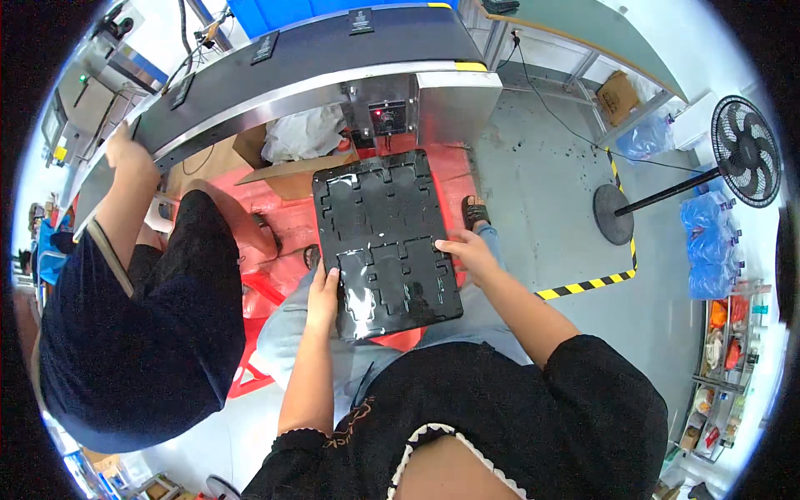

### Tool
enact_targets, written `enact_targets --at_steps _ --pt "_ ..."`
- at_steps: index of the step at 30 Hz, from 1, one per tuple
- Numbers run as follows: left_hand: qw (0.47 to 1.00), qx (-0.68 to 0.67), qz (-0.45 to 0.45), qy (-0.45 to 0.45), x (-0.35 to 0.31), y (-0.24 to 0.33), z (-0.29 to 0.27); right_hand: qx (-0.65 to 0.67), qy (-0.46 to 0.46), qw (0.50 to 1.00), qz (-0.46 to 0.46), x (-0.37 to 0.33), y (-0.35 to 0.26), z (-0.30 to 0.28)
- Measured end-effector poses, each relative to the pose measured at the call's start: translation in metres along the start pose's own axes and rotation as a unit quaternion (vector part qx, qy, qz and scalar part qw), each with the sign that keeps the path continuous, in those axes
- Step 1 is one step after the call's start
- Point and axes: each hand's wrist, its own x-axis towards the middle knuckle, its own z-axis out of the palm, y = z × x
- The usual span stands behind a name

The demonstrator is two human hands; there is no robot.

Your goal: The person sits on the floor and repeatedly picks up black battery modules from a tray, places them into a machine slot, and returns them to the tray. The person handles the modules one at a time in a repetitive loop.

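A glossy black moulded plastic tray [385,223], shaped with several shallow recesses, lies over my lap. It is tilted slightly, and its recesses look bare. My left hand [323,300] grips the left edge, thumb on the rim and the other fingers mostly hidden beneath. On the opposite edge, my right hand [472,253] holds the tray between a thumb on top and fingers partly out of sight. Something red shows along the tray's sides; I cannot tell whether it belongs to a thing underneath.
A conveyor belt [317,48] carrying several flat black pieces runs across the far side. Below it stands an open cardboard box [292,177]. A co-worker [137,333] sits close on my left. To the right are a standing fan [615,214] and striped floor tape [587,284].
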Motion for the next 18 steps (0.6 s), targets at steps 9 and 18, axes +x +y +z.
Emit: enact_targets --at_steps 9,18 --pt "0.977 0.144 -0.157 -0.018 0.000 0.029 -0.002 -0.591 -0.139 0.793 -0.034 0.003 -0.083 -0.021" --pt "0.916 0.275 0.291 -0.002 0.081 0.232 0.030 -0.560 0.067 0.584 -0.584 0.105 -0.380 -0.046"
